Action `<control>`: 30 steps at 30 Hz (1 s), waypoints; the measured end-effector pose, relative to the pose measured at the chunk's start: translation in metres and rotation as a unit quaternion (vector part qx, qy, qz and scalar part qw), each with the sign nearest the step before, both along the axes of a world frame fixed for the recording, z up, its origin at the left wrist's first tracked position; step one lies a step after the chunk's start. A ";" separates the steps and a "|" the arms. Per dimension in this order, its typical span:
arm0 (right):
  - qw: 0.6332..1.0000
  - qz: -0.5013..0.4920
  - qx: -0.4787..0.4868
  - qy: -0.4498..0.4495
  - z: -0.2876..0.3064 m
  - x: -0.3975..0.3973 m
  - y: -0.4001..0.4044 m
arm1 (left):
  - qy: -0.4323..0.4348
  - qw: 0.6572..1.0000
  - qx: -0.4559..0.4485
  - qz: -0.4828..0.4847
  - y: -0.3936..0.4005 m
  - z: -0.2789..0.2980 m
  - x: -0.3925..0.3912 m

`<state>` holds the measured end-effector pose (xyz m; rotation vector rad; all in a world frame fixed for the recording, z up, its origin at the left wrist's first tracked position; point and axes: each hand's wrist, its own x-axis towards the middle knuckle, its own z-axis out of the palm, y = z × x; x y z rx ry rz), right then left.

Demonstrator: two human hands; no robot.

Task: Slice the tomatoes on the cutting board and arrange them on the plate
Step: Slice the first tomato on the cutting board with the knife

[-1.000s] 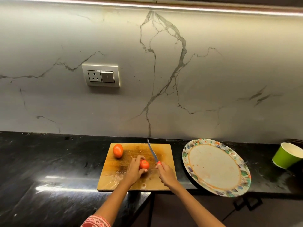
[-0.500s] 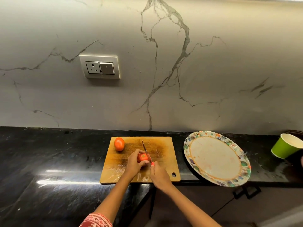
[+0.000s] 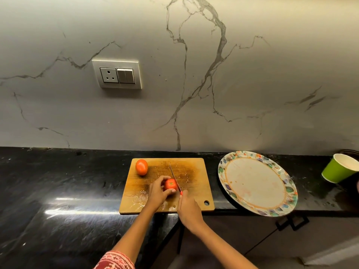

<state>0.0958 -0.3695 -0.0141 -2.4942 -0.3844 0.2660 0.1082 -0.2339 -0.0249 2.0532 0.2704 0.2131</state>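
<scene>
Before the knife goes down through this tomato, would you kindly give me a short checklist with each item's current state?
1. Left hand grips the red tomato on the wooden cutting board: ok.
2. Right hand holds the red-handled knife: ok.
3. Blade at the tomato's right side: ok.
4. Fingertips clear of the blade: cannot tell.
5. Floral-rimmed plate beside the board: ok.
6. Second whole tomato clear of the cut: ok.
</scene>
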 end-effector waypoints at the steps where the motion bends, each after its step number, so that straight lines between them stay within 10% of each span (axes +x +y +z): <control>1: 1.000 -0.005 -0.004 0.001 0.001 0.000 0.002 | -0.001 1.000 0.000 0.000 0.000 0.001 0.000; 30: 0.996 -0.011 -0.083 -0.020 0.001 0.003 0.012 | 0.018 0.999 0.033 0.012 0.000 -0.001 -0.001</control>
